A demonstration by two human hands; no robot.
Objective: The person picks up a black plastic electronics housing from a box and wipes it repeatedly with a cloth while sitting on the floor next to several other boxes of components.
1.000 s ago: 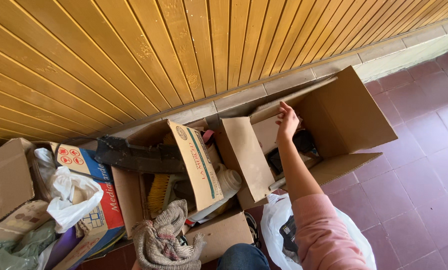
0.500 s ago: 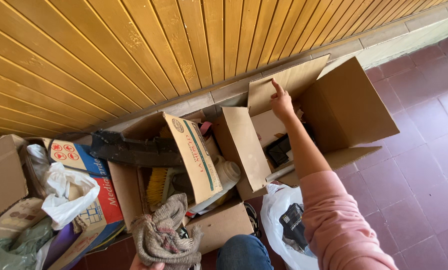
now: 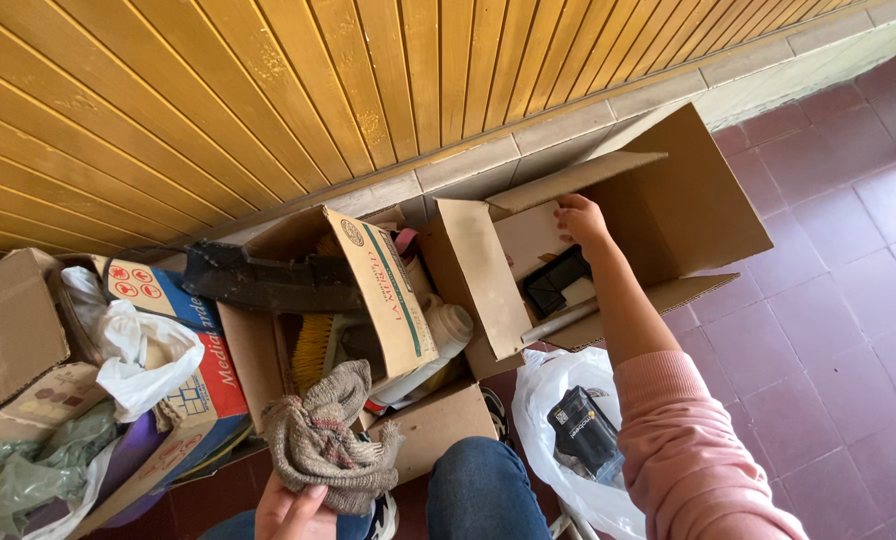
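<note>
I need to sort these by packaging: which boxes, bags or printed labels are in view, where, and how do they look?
Open brown carton, right, by the wall; the right hand holds its flap.
Middle carton: tan flap with green stripe and round emblem.
Printed box, left: blue, red and white.
Plain brown box, far left.
White plastic bag, bottom centre, holding a black labelled item.

left hand (image 3: 290, 508) cut off by bottom edge, fingers hidden under the rag (image 3: 326, 440); right hand (image 3: 580, 219) fingertips hidden behind box flap (image 3: 568, 180); white bag (image 3: 558, 420) contents unclear
</note>
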